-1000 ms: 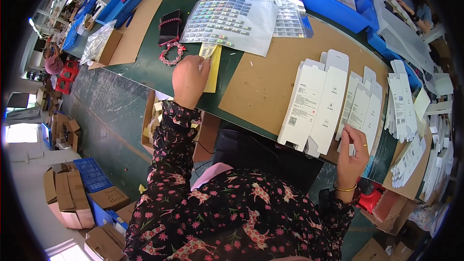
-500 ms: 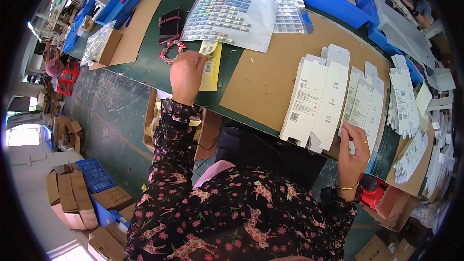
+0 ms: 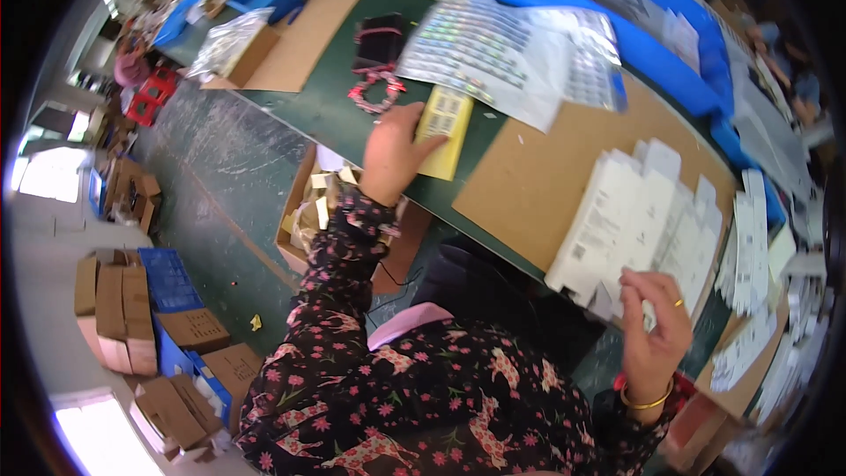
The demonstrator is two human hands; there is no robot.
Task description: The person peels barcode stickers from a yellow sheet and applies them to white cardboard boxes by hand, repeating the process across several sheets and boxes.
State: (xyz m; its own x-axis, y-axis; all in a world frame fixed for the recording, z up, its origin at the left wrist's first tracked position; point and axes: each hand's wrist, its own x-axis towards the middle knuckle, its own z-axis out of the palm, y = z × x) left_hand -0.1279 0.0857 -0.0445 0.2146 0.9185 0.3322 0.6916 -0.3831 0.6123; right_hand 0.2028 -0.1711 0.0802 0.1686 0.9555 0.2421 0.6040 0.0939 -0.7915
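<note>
On the green bench (image 3: 330, 107), left of the brown board (image 3: 507, 181), a yellow sheet (image 3: 454, 123) lies flat, right beside the left hand (image 3: 392, 154). Its long axis runs away from the person, its far end tipped slightly to the right; that end meets the lower edge of the silvery stickers (image 3: 471, 42), though blur hides which overlaps which. The left hand is much the nearer one: it comes at the sheet from the left, thumb and forefinger spread apart, the thumb reaching over the sheet and the forefinger by its left edge

Well off to the right, the right hand (image 3: 654, 322) is raised at the near end of the flat white cartons (image 3: 630, 211), thumb and fingertips drawn close; whether anything is pinched between them cannot be told. The cartons' long axis also points away from the person, leaning further right than the sheet's. The two hands are well apart, with most of the board's near side between sheet and cartons. Beyond the left hand lie a beaded bracelet (image 3: 359, 92) and a black phone-like thing (image 3: 374, 53)
</note>
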